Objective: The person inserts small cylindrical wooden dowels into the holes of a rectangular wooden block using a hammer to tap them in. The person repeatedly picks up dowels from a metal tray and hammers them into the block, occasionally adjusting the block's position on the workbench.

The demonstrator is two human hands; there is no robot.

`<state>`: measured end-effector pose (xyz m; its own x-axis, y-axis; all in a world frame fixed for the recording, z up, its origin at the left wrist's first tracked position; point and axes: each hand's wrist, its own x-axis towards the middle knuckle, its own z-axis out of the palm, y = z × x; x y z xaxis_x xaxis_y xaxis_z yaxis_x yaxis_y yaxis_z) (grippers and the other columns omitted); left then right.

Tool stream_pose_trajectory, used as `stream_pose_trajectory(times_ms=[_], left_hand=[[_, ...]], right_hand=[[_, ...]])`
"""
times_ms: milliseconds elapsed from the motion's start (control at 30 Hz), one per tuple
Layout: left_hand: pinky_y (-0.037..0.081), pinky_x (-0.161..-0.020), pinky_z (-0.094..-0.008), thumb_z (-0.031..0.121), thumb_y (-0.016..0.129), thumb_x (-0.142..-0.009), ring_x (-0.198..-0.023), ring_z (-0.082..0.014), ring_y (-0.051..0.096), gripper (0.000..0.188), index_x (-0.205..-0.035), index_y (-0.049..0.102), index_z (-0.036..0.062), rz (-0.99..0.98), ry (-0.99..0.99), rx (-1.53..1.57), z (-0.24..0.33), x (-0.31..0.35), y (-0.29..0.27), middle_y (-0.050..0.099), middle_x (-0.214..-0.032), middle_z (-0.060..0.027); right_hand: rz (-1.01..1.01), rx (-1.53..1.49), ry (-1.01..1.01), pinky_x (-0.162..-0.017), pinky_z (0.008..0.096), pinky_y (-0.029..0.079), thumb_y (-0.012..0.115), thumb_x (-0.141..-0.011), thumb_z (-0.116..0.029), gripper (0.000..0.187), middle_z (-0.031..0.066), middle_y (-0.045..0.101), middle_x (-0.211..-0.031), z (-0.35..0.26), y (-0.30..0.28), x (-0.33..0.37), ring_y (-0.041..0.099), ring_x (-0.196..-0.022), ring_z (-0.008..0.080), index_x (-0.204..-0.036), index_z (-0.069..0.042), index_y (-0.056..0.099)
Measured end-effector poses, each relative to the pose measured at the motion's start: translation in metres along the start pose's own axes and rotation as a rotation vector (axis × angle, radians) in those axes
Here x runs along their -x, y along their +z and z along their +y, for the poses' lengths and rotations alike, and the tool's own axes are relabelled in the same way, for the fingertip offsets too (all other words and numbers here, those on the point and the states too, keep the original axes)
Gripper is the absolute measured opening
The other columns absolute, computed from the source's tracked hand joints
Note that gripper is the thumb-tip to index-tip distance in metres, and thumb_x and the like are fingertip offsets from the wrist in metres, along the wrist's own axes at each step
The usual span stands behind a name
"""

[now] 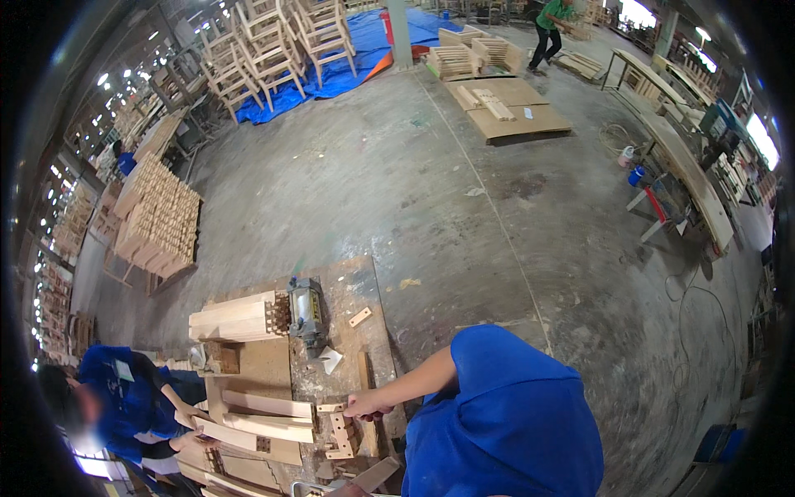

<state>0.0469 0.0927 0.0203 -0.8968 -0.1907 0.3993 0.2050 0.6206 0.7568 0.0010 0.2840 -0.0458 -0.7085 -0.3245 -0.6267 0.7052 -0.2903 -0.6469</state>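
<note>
My right hand point(368, 405), in a blue sleeve, reaches left over the workbench point(352, 286). Its fingers are closed at the end of a small pale wooden block point(330, 407). Just below lies a wooden piece with dark holes point(340, 436). A flat wooden piece point(377, 474) slants near the lower edge. Beside it, a skin-toned patch at the frame's edge may be part of my left hand point(349, 489); its fingers cannot be made out. Long wooden slats point(269, 426) lie left of my right hand.
Across the bench, a person in blue point(124, 398) holds a slat with holes in its end point(228, 435). A grey cylindrical machine part point(306, 315) stands beside stacked slats point(236, 319). Another small block point(360, 316) lies nearby. Chair frames point(269, 50) stand farther back.
</note>
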Motion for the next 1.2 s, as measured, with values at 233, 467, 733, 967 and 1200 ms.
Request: stream_pose_trajectory(times_ms=[233,467,733,967,1200], left_hand=[[0.056,-0.1,-0.05,0.038,0.095,-0.083,-0.123,-0.0355,0.068,0.092,-0.152,0.049,-0.0011,-0.067,0.05,0.051,0.008,-0.003,0.013,0.066,-0.139,-0.0194],[0.057,-0.097,-0.0497,0.04,0.094,-0.082,-0.121,-0.0347,0.068,0.093,-0.152,0.048,-0.0012,-0.07,0.07,0.026,0.0,-0.003,0.004,0.066,-0.137,-0.0186],[0.059,-0.093,-0.0493,0.042,0.094,-0.082,-0.119,-0.0337,0.069,0.094,-0.151,0.047,-0.0013,0.012,-0.051,-0.033,-0.034,0.023,-0.053,0.067,-0.134,-0.0177],[0.06,-0.094,-0.0443,0.034,0.099,-0.076,-0.111,-0.0285,0.074,0.09,-0.14,0.048,-0.0028,0.148,-0.276,0.175,-0.049,0.071,-0.084,0.073,-0.123,-0.0165],[0.058,-0.106,-0.0452,0.029,0.081,-0.098,-0.129,-0.0317,0.066,0.068,-0.146,0.04,0.0032,0.19,-0.483,0.399,-0.013,0.065,-0.071,0.066,-0.139,-0.0159]], right_hand=[[0.08,-0.208,-0.117,-0.047,0.0296,0.037,0.087,-0.097,-0.033,0.028,-0.003,0.063,-0.076,0.038,-0.031,0.038,0.056,-0.061,0.009,-0.092,-0.014,0.067],[-0.003,-0.236,-0.124,-0.052,0.0272,0.044,0.088,-0.096,-0.032,0.025,-0.0046,0.064,-0.077,0.023,-0.001,0.058,0.059,-0.063,0.0076,-0.098,-0.015,0.071],[-0.293,0.037,-0.262,-0.072,0.0285,0.058,0.075,-0.106,-0.026,0.029,0.0061,0.076,-0.108,-0.036,0.024,0.059,0.07,-0.088,0.0116,-0.13,-0.009,0.07],[-0.376,0.483,-0.248,-0.055,0.0218,0.055,0.071,-0.109,-0.019,0.023,0.0046,0.075,-0.095,-0.107,0.086,0.085,0.068,-0.072,0.0071,-0.128,-0.008,0.066],[-0.661,0.639,-0.329,-0.053,0.0206,0.045,0.078,-0.104,-0.012,0.011,-0.0005,0.075,-0.089,-0.154,0.139,0.073,0.063,-0.071,0.0026,-0.111,-0.005,0.073]])
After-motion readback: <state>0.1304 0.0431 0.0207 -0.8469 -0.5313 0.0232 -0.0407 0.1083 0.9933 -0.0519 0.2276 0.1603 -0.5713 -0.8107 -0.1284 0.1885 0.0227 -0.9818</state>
